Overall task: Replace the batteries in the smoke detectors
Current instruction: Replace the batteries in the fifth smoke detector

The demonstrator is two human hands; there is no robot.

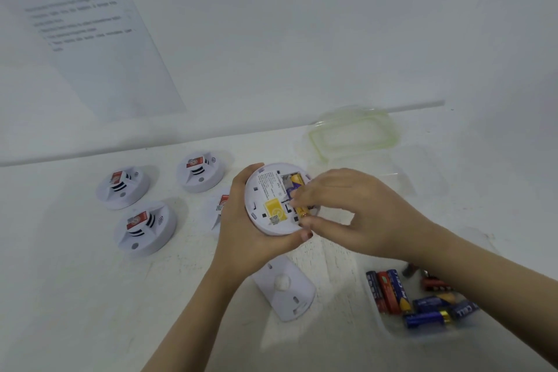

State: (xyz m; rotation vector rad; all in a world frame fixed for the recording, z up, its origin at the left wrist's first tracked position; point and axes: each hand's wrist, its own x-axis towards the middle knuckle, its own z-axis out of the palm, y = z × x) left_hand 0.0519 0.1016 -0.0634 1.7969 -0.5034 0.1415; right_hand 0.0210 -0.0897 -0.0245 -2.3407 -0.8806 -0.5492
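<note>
My left hand (241, 229) grips a white round smoke detector (271, 205) turned back side up and lifted above the table, its battery bay uncovered. A gold and purple battery (296, 183) lies in the bay. My right hand (347, 214) pinches a second gold battery (303, 211) at the lower end of the bay. A detached white base plate (285, 288) lies on the table just below my hands.
Three more detectors (123, 187) (145, 228) (200, 170) stand at the left, and a fourth (222, 205) is partly hidden behind my left hand. A clear tub (422, 329) holds several blue and red batteries at the right. Its green-rimmed lid (353, 133) leans at the back. A printed sheet (90, 30) hangs on the wall.
</note>
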